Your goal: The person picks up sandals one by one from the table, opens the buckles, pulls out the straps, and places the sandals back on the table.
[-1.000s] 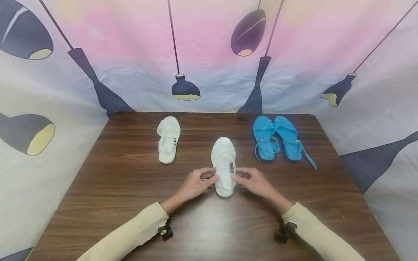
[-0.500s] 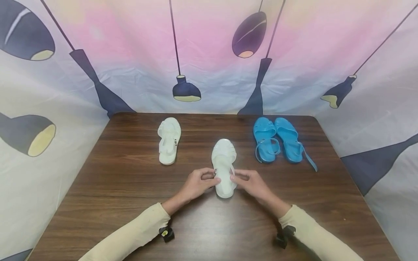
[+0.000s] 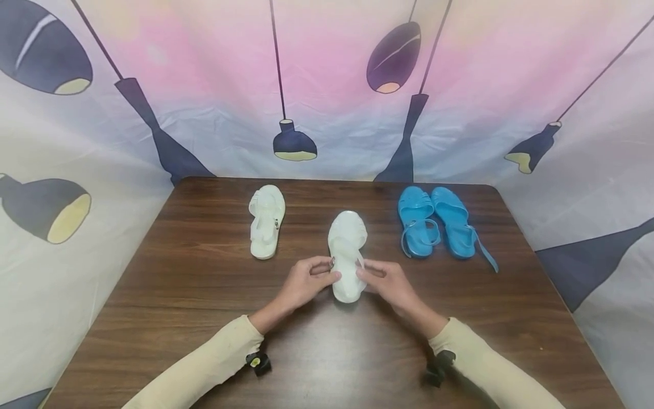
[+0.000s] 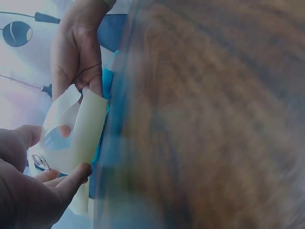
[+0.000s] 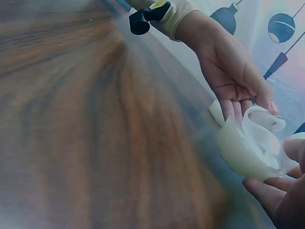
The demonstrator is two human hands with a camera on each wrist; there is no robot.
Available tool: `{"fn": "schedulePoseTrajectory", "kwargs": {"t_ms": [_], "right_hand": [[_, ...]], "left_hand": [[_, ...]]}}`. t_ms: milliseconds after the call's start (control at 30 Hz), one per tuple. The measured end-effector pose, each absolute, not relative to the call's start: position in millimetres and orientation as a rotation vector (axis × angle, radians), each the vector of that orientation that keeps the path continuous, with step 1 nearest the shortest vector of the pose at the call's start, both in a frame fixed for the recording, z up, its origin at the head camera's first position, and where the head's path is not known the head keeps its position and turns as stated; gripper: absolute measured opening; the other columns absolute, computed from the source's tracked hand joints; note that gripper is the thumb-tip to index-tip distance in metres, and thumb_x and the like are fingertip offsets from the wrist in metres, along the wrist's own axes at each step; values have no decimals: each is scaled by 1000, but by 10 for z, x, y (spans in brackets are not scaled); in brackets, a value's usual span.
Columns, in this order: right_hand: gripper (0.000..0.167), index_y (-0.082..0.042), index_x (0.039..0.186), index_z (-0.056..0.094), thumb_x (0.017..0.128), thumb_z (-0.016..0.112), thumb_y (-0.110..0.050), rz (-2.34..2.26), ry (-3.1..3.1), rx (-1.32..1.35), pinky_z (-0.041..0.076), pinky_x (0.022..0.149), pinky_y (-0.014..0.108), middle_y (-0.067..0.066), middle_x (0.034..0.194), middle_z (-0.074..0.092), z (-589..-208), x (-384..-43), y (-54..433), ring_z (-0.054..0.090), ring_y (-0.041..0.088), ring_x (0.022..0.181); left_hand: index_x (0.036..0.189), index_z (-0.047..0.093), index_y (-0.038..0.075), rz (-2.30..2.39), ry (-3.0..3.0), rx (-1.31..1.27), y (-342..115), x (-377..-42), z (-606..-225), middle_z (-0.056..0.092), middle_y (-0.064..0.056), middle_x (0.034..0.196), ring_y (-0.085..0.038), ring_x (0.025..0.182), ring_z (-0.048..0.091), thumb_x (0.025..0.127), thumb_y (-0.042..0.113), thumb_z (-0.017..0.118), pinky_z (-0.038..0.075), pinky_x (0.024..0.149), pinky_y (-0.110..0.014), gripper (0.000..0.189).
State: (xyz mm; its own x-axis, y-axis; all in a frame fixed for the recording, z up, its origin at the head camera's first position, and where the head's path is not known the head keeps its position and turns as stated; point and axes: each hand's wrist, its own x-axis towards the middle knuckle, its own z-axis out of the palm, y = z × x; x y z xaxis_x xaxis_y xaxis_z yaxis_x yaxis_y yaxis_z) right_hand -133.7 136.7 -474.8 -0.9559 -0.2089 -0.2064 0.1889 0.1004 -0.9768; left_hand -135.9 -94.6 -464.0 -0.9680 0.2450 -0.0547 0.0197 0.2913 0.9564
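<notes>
White sandal [image 3: 347, 253], pinched by your left grip [image 3: 305, 283] and right grip [image 3: 392, 284], has edged up the frame, so likely isn't settled yet.

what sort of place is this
Probably a staged filming or recording spot: lamp-printed fabric hangs along three sides of the wood-patterned table, and small black devices sit by both sleeve cuffs.
</notes>
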Motion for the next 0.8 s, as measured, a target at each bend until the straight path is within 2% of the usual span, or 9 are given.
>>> {"fn": "schedulePoseTrajectory", "kwargs": {"t_ms": [300,800], "right_hand": [[47,3,136,62,95,75,-17,-1983,2103,-138,60,86,37,23,136,63,-4621,-1585,1149,67,33,117],[40,6,133,63,97,71,-11,-2043,2056,-246,58,90,33,23,131,66,-4593,-2092,783,65,32,121]], "left_hand": [[130,67,4,1727,2454,215,-1142,-1539,-4500,71,-15,126,-28,116,69,93,29,77,58,93,-38,46],[132,64,-1,1572,2606,196,-1419,-1879,-4319,69,-19,128,-31,119,67,97,35,70,55,99,-46,50]]}}
